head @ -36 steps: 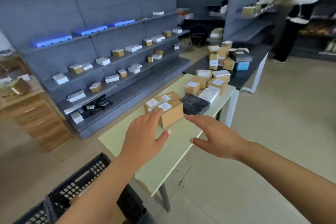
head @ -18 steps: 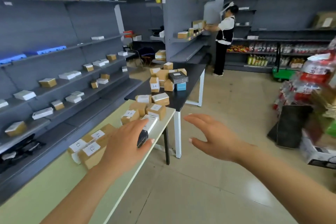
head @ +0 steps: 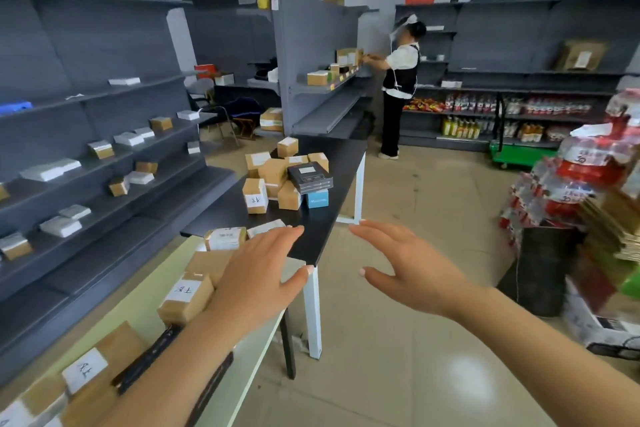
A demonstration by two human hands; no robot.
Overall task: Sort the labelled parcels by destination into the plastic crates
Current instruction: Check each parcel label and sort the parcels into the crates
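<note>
Item: labelled parcels, brown cardboard with white labels, in two lots. Near lot [head: 187,295] is spread along the pale green desk [head: 156,312], from its near left corner to its far right corner; far lot [head: 277,177] is heaped mid-way along the adjoining black desk [head: 329,218]. Left hand [head: 256,281]: held flat and spread above the green desk's far right corner, its fingers [head: 280,236] straight, nothing gripped. Whether it touches a parcel beneath cannot be told. Right hand [head: 412,270]: open likewise, empty, held over the floor beyond the desk's right edge. Governing relation: the near lot lies directly under and to the left of the left hand, so that hand is judged the nearer; the right hand would need to cross the desk's right edge. Plastic crates: none shown.
</note>
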